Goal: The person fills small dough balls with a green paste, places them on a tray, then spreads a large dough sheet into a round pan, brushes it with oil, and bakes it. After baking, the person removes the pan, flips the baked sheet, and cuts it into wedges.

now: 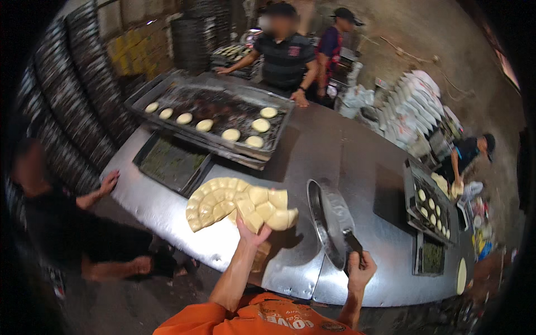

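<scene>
A round slab of pale dough (211, 201), scored into many portions, lies on the metal table in front of me. My left hand (252, 235) grips cut dough pieces (251, 213) on the slab's near right side, thumb and fingers around their lower edge. To the right, my right hand (362, 268) is closed around the dark handle (354, 243) of a tool; its far end blends into the bright metal behind it. Beside that handle is an oval metal dish (318, 217) with a shiny rim, apart from the dough.
Stacked baking trays (217, 150) with dough rounds (204, 125) stand across the sheet-metal table (335, 142). An empty-looking tray (173, 161) sits left. More trays (429, 209) are at right. A co-worker (284, 58) stands opposite; another person (54, 209) is at left.
</scene>
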{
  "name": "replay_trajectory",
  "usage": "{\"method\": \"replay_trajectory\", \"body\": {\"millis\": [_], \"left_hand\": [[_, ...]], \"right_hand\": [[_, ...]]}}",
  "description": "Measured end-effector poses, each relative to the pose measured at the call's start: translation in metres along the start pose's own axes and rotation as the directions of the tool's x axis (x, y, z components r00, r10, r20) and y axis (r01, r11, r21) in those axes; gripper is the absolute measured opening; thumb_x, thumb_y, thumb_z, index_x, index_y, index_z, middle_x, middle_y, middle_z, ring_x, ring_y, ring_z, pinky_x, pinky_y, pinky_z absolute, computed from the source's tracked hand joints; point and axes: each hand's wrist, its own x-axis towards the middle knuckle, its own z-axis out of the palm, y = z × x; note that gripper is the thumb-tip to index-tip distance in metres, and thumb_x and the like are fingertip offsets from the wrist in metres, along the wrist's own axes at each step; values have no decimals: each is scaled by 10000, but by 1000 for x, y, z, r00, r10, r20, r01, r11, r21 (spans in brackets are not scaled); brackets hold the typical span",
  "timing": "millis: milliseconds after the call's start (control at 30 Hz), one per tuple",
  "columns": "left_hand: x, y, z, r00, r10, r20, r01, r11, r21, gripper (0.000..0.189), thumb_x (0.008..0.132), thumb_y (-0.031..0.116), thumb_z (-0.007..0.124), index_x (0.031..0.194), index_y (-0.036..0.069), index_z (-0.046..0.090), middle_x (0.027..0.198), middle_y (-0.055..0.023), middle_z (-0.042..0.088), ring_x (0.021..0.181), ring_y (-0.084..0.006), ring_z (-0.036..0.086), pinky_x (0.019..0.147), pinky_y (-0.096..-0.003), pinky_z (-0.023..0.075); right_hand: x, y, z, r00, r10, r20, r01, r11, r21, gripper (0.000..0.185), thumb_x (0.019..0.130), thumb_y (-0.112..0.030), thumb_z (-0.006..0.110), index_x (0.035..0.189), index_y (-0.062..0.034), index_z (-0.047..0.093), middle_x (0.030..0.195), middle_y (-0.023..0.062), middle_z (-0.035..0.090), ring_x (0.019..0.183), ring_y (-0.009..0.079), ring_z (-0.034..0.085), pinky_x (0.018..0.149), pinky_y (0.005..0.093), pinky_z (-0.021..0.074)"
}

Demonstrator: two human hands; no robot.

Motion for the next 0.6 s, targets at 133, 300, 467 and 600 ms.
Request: {"method": "replay_trajectory", "body": {"millis": [133, 300, 467, 600], "left_hand": [[148, -68, 72, 936, -17, 351, -124, 919, 375, 659, 1074, 600, 476, 1460, 84, 613, 1502, -166, 629, 1414, -361, 578, 1240, -593, 398], [412, -100, 77, 968, -221, 116, 191, 955, 227, 696, 1085, 639, 393, 1496, 117, 601, 1514, -129, 626, 1391, -365, 590, 1200, -584, 435], [415, -112, -62, 926, 177, -333, 231, 434, 871, 565, 1113, 504, 451, 1414, 69, 650, 1279, -69, 671, 1122, -206, 614, 955, -392, 497], [205, -179, -131, 968, -243, -68, 76, 24, 997, 491, 1100, 392, 663, 1399, 3, 685, 1332, -105, 741, 1268, -200, 659, 1121, -374, 497]], "right_hand": [[-19, -13, -52, 918, 234, -321, -180, 966, 188, 296, 1046, -220, 729, 834, -90, 567, 621, -53, 477, 513, 30, 408, 444, 260, 282], [-20, -8, -56, 860, 252, -444, -65, 917, 394, 367, 1078, -322, 697, 826, -121, 523, 542, -45, 421, 388, 58, 335, 361, 269, 205], [-32, 30, -69, 871, 333, -362, -124, 860, 495, 267, 1102, -305, 638, 1045, -48, 595, 815, 33, 566, 652, 143, 520, 567, 319, 416], [-21, 10, -77, 771, 329, -546, -119, 915, 384, 365, 1109, -392, 629, 944, -67, 601, 675, -21, 509, 517, 70, 440, 430, 252, 306]]}}
